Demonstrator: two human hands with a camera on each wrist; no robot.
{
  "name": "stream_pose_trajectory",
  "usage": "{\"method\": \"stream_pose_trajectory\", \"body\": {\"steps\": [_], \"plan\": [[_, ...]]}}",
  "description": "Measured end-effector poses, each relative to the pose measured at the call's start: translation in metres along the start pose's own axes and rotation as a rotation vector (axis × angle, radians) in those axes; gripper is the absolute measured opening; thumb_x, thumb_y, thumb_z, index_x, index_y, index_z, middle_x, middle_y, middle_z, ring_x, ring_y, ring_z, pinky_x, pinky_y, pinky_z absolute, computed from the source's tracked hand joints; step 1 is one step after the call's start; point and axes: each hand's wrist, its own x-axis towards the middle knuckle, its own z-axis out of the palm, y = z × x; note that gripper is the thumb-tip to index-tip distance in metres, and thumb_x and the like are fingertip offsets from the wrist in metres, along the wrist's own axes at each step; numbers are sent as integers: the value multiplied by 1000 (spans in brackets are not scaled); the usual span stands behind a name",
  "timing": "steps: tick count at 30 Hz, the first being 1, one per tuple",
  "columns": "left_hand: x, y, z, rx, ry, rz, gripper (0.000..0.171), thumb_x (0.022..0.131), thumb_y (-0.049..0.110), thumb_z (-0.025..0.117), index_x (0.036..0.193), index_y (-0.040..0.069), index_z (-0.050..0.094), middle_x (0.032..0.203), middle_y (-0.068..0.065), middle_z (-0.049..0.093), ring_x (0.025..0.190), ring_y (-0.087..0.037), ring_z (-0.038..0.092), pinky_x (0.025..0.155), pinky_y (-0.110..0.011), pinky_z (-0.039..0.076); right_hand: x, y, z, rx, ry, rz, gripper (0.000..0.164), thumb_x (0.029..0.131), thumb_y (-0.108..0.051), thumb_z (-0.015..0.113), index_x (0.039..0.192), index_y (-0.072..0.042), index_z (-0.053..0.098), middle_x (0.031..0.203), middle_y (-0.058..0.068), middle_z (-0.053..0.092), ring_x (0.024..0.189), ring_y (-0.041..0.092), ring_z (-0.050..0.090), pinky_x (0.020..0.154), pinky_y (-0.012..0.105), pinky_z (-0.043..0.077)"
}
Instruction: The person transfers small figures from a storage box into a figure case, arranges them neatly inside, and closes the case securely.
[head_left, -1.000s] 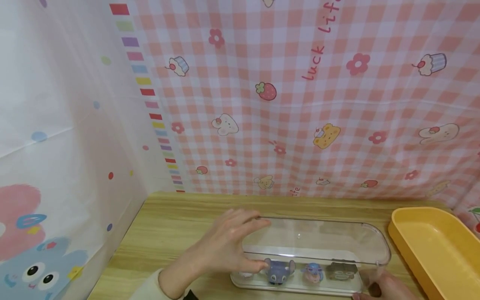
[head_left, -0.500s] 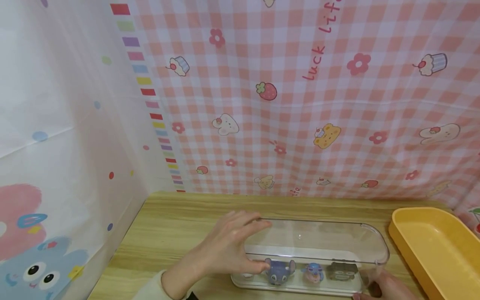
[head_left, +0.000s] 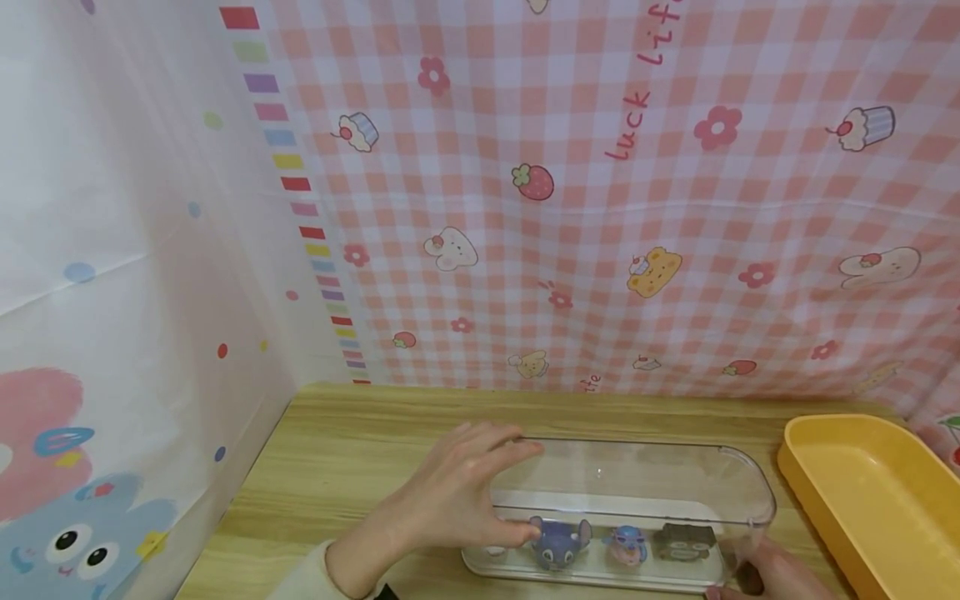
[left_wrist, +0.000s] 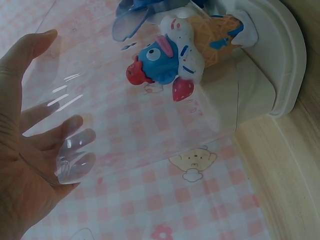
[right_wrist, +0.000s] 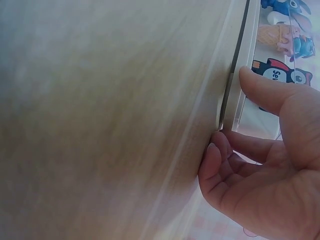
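A long clear cover stands over the white base of a display case, with several small figures along it. My left hand grips the cover's left end, thumb on the near side and fingers on the far side. At the right end, my right hand pinches the base's edge, thumb on top and fingers curled below. Inside are a big-eared blue figure, a small blue-and-pink figure and a dark piece. The left wrist view shows an ice-cream-cone figure with a blue head.
A yellow tray stands on the wood-grain table to the right, close to my right hand. Behind the table hangs a pink checked cloth, and a white printed sheet closes off the left side.
The cover's right end has shifted very slightly left, toward my left hand. Both hands keep nearly the same place and hold.
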Motion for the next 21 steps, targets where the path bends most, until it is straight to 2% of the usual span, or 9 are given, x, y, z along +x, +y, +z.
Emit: {"method": "stream_pose_trajectory", "body": {"steps": [8, 13, 17, 21], "plan": [[-1, 0, 2, 18, -17, -15, 83, 66, 57, 93, 137, 21, 68, 131, 0, 67, 115, -14, 63, 94, -33, 54, 1, -3, 1, -74, 26, 37, 33, 93, -28, 80, 112, -4, 67, 87, -2, 52, 74, -3, 42, 59, 22, 36], [-2, 0, 4, 17, -19, -17, 84, 66, 57, 93, 137, 20, 68, 131, 0, 67, 113, -13, 63, 90, -27, 52, 1, -1, 1, -90, 33, 14, 33, 93, -27, 80, 112, -4, 67, 87, -3, 53, 75, -4, 42, 60, 22, 37], [-2, -1, 6, 22, -22, -16, 84, 65, 57, 93, 136, 20, 68, 131, 0, 67, 114, -13, 63, 92, -28, 53, 1, 2, 2, -96, 40, -9, 30, 93, -27, 80, 109, -6, 67, 86, -4, 52, 74, -4, 42, 59, 22, 36], [-3, -1, 9, 26, -10, -4, 84, 65, 56, 93, 136, 19, 69, 130, -1, 68, 115, -14, 63, 94, -30, 53, 0, 5, 4, -84, 34, 32, 32, 93, -30, 80, 110, -6, 67, 85, -4, 52, 72, -3, 42, 58, 22, 36]]}}
